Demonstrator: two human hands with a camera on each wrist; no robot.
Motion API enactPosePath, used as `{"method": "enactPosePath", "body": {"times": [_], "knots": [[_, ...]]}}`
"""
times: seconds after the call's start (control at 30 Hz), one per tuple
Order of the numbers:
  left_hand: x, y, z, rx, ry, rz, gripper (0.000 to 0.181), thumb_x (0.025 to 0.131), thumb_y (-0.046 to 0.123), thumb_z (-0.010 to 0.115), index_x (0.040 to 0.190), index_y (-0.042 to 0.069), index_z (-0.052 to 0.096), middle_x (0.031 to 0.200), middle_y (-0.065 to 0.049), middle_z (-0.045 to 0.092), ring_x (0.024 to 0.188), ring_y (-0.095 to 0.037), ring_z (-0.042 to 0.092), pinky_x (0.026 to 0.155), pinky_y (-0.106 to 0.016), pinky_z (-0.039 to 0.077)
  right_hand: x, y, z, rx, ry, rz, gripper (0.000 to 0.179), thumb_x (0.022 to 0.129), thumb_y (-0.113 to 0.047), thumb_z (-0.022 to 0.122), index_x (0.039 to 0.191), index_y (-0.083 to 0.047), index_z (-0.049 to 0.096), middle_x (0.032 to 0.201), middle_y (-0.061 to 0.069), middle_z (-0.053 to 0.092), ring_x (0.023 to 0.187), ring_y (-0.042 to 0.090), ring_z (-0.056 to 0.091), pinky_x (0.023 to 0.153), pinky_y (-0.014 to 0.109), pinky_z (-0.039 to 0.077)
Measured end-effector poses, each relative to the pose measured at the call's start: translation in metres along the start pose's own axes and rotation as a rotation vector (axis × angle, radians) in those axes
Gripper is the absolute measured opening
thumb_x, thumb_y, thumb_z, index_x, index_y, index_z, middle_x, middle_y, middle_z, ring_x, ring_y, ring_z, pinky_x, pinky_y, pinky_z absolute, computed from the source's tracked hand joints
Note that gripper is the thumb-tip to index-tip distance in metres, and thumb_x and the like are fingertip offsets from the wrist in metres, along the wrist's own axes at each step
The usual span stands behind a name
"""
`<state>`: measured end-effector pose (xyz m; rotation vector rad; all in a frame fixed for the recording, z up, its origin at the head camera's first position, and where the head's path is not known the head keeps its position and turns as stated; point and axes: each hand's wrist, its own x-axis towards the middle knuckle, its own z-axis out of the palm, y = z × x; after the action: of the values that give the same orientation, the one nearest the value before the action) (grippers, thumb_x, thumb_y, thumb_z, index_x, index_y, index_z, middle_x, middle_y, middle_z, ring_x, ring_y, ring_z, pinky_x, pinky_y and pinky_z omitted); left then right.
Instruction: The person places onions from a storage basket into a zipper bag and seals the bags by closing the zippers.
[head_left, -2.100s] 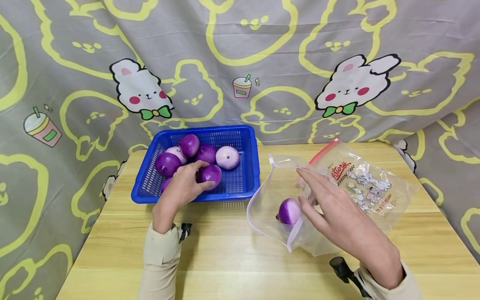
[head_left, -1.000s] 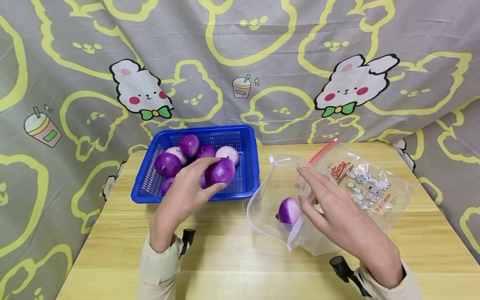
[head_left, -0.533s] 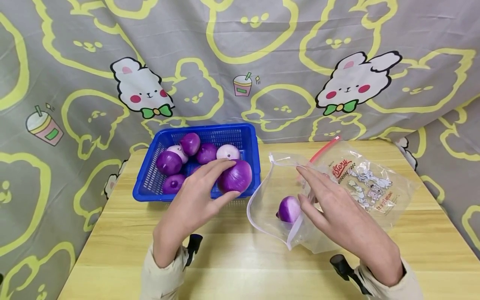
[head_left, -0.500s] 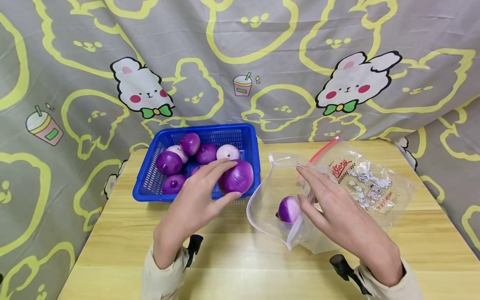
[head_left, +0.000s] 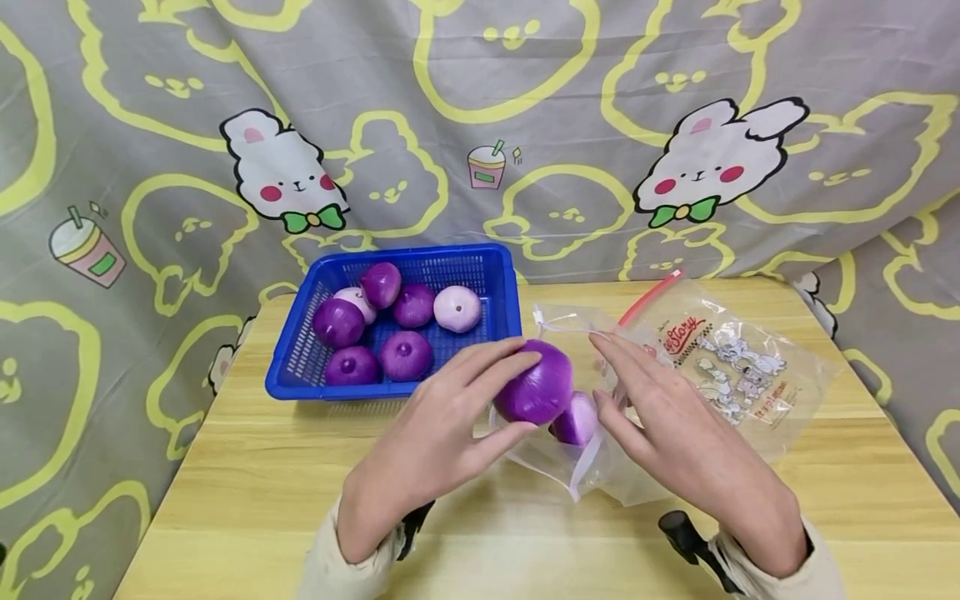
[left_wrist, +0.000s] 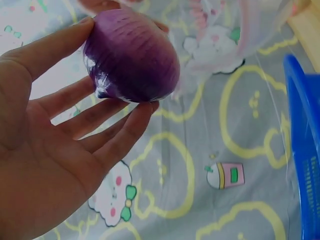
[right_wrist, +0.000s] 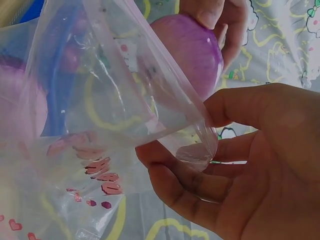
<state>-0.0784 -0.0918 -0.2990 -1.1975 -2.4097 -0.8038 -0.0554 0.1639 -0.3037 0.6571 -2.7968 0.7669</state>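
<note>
A purple onion (head_left: 534, 383) sits in the grip of my left hand (head_left: 442, 429), over the mouth of a clear zip bag (head_left: 587, 460). The left wrist view shows thumb and fingertips around this onion (left_wrist: 132, 57). My right hand (head_left: 682, 429) pinches the bag's edge; in the right wrist view its thumb and fingers close on the plastic (right_wrist: 100, 70). Inside the bag lies another onion (head_left: 577, 419), purple and white, partly hidden behind the held one. A blue basket (head_left: 512, 321) at the back left carries several onions, among them a purple one (head_left: 407, 356) and a pale one (head_left: 457, 308).
Right of the bag's mouth spreads clear plastic printed with cartoon figures (head_left: 742, 367), with a red zip strip (head_left: 651, 297); I cannot tell whether it is a separate bag. All stands on a wooden table (head_left: 480, 550) before a patterned grey cloth (head_left: 555, 225).
My left hand has lifted the onion from the blue basket and carried it right, to the bag's mouth. My right hand has stayed at the bag's edge.
</note>
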Motion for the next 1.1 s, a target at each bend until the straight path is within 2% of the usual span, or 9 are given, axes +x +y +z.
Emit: {"method": "enactPosePath", "body": {"times": [0.2,0.33,0.43,0.57,0.73,0.83,0.93,1.0,1.1], "knots": [[0.002,0.010,0.009,0.015,-0.054,0.015,0.056,0.089,0.027,0.077,0.138,0.009,0.056,0.144,-0.010,0.051,0.134,-0.020,0.047,0.108,-0.031,0.042,-0.004,-0.005,-0.001,-0.025,0.039,-0.054,0.058,0.096,-0.014,0.060,0.150,-0.007,0.041,0.150,0.017,0.045,0.132,0.035,0.049,0.108,0.058,0.037],[0.003,0.016,0.015,0.054,-0.095,0.015,0.056,0.090,0.026,0.076,0.138,0.008,0.056,0.142,-0.011,0.052,0.134,-0.021,0.047,0.107,-0.033,0.043,-0.006,-0.009,-0.002,-0.019,0.044,-0.072,0.060,0.094,-0.011,0.061,0.150,-0.008,0.042,0.149,0.015,0.047,0.115,0.026,0.061,0.105,0.056,0.041],[0.002,0.019,0.020,0.100,-0.108,0.020,0.056,0.089,0.024,0.076,0.138,0.007,0.056,0.142,-0.012,0.052,0.133,-0.024,0.048,0.108,-0.035,0.043,-0.009,-0.013,-0.004,-0.015,0.034,-0.078,0.061,0.093,-0.011,0.062,0.151,-0.010,0.041,0.149,0.012,0.047,0.115,0.024,0.060,0.101,0.056,0.045],[0.003,0.020,0.026,0.152,-0.113,-0.010,0.063,0.089,0.020,0.075,0.145,0.008,0.049,0.143,-0.013,0.050,0.134,-0.027,0.047,0.110,-0.037,0.040,-0.010,-0.017,-0.005,-0.008,0.052,-0.109,0.062,0.092,-0.010,0.063,0.151,-0.012,0.042,0.149,0.008,0.048,0.128,0.026,0.054,0.101,0.053,0.046],[0.004,0.016,0.028,0.162,-0.117,-0.051,0.067,0.090,0.021,0.075,0.148,0.010,0.044,0.144,-0.013,0.047,0.136,-0.026,0.045,0.109,-0.037,0.042,-0.009,-0.015,-0.005,-0.003,0.106,-0.108,0.060,0.091,-0.009,0.063,0.149,-0.010,0.045,0.148,0.009,0.049,0.119,0.022,0.059,0.099,0.053,0.047],[0.002,0.017,0.026,0.160,-0.134,-0.025,0.057,0.092,0.024,0.073,0.142,0.007,0.051,0.141,-0.014,0.052,0.135,-0.027,0.047,0.110,-0.038,0.041,-0.008,-0.011,-0.006,0.003,0.154,-0.106,0.061,0.089,-0.006,0.063,0.148,-0.008,0.046,0.145,0.011,0.052,0.100,0.013,0.063,0.092,0.043,0.052],[0.000,0.019,0.022,0.169,-0.150,0.002,0.047,0.095,0.029,0.068,0.135,0.006,0.058,0.133,-0.011,0.059,0.128,-0.025,0.053,0.110,-0.037,0.041,-0.006,-0.004,-0.009,0.015,0.263,-0.122,0.062,0.086,-0.002,0.062,0.146,-0.004,0.047,0.123,0.009,0.065,0.081,0.006,0.058,0.077,0.028,0.051],[-0.001,0.019,0.020,0.158,-0.153,0.011,0.044,0.096,0.035,0.066,0.130,0.006,0.062,0.126,-0.008,0.064,0.122,-0.023,0.057,0.111,-0.037,0.039,-0.004,0.002,-0.012,0.017,0.348,-0.120,0.062,0.084,0.000,0.061,0.144,-0.002,0.048,0.104,0.005,0.067,0.079,0.007,0.057,0.072,0.023,0.046],[-0.002,0.019,0.019,0.164,-0.151,0.026,0.047,0.093,0.044,0.068,0.123,0.008,0.066,0.114,-0.005,0.068,0.113,-0.021,0.060,0.114,-0.043,0.033,-0.003,0.011,-0.017,0.023,0.446,-0.096,0.060,0.082,0.002,0.059,0.141,-0.003,0.053,0.092,0.002,0.065,0.076,0.007,0.054,0.068,0.020,0.042]]}}
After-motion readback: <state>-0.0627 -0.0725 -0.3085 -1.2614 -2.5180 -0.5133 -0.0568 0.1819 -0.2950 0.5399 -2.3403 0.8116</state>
